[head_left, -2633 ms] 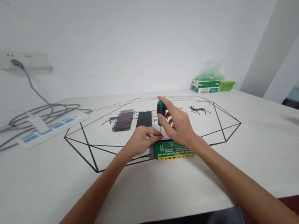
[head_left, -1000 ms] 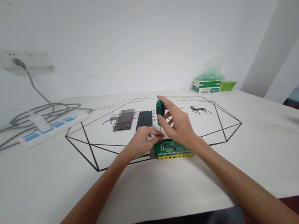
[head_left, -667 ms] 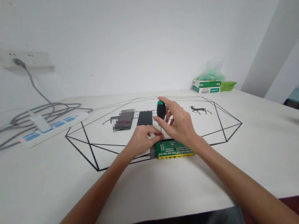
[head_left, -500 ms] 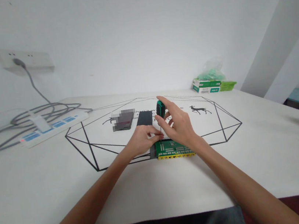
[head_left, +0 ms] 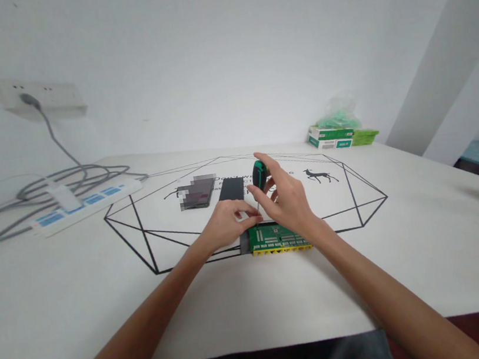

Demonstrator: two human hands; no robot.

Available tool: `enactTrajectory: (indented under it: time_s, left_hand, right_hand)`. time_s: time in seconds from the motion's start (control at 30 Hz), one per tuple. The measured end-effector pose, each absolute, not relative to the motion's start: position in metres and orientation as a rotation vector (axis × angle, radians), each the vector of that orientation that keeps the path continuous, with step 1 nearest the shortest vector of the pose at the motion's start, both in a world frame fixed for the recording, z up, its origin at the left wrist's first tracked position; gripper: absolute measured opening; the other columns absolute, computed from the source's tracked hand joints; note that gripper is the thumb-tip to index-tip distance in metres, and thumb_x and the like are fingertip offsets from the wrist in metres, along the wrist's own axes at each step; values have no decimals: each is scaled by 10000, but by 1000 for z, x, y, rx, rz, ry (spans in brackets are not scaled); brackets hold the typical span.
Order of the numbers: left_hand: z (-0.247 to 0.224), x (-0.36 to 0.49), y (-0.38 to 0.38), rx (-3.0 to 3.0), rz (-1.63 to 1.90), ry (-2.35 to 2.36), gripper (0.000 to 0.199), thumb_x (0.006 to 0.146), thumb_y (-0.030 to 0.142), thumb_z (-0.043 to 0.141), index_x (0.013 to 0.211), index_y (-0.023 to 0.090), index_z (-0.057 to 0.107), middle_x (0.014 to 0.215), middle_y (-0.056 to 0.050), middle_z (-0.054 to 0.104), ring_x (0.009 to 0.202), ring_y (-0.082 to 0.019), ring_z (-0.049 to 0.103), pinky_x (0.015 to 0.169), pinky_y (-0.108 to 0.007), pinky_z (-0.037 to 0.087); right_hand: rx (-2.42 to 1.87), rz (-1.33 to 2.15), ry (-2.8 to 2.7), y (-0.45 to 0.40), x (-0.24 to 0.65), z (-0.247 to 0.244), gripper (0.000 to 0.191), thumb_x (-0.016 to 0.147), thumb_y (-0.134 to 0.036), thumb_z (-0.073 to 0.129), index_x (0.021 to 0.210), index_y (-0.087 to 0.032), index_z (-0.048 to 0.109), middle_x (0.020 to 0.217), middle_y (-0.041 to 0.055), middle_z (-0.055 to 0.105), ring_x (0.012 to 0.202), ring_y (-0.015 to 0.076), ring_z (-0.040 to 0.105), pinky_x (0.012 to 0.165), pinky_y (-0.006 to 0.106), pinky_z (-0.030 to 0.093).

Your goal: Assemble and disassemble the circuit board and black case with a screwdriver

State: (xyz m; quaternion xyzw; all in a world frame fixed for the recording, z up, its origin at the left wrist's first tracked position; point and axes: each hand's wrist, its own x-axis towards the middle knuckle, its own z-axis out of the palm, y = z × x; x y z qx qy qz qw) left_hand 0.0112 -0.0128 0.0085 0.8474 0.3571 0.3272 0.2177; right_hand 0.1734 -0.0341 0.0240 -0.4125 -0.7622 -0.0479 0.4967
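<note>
My right hand is closed around a screwdriver with a green and black handle, held nearly upright. Its thin metal shaft points down at the far left part of a green circuit board. Yellow connectors run along the board's near edge. My left hand pinches with thumb and forefinger at the low end of the shaft, above the board. The tip and any screw there are too small to make out. Just beyond my left hand lies a flat black rectangular piece.
A dark phone, partly pixelated, lies left of the black piece. On the left are a power strip and coiled grey cables. Green and white boxes with a plastic bag stand at the back right. The white table ends before my lap.
The screwdriver's handle has tilted slightly to the right, and my right forefinger has shifted with it. My left hand and the board stay in nearly the same place.
</note>
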Motion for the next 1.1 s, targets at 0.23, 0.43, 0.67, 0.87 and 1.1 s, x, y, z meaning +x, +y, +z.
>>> enactTrajectory:
  time_s: [0.23, 0.43, 0.67, 0.87, 1.1]
  left_hand:
    - [9, 10, -14, 2300, 887, 946, 152, 777, 210, 609, 786, 133, 740, 830, -63, 745, 753, -171, 651, 707, -256, 486]
    - [11, 10, -14, 2323, 840, 927, 166, 790, 214, 592, 803, 142, 740, 854, -60, 747, 781, -177, 653, 753, -270, 491]
    - [11, 9, -14, 2355, 819, 931, 176, 797, 205, 578, 818, 148, 744, 845, -52, 745, 741, -157, 638, 697, -250, 471]
    - [9, 11, -14, 2323, 931, 977, 150, 759, 258, 642, 770, 153, 748, 822, -52, 748, 725, -154, 631, 670, -239, 463]
    - [9, 9, -13, 2282, 902, 916, 177, 771, 241, 607, 765, 131, 745, 843, -68, 745, 762, -179, 650, 720, -261, 486]
  right_hand:
    - [-985, -95, -1851, -34, 173, 23, 542, 910, -333, 468, 1426, -244, 325, 1057, 68, 636, 682, 140, 621, 565, 281, 497]
    - [-963, -108, -1865, -35, 174, 25, 515, 918, -307, 445, 1417, -242, 338, 1084, 68, 629, 702, 138, 617, 564, 275, 496]
    - [-972, -117, -1859, -35, 174, 24, 512, 917, -286, 438, 1416, -243, 337, 1031, 61, 638, 673, 135, 610, 560, 276, 491]
    - [-999, -140, -1841, -32, 174, 23, 533, 901, -364, 493, 1397, -229, 351, 1004, 62, 630, 643, 132, 601, 544, 275, 485]
    - [-1008, -120, -1869, -35, 173, 24, 536, 913, -372, 451, 1414, -212, 345, 979, 60, 645, 689, 146, 611, 558, 274, 488]
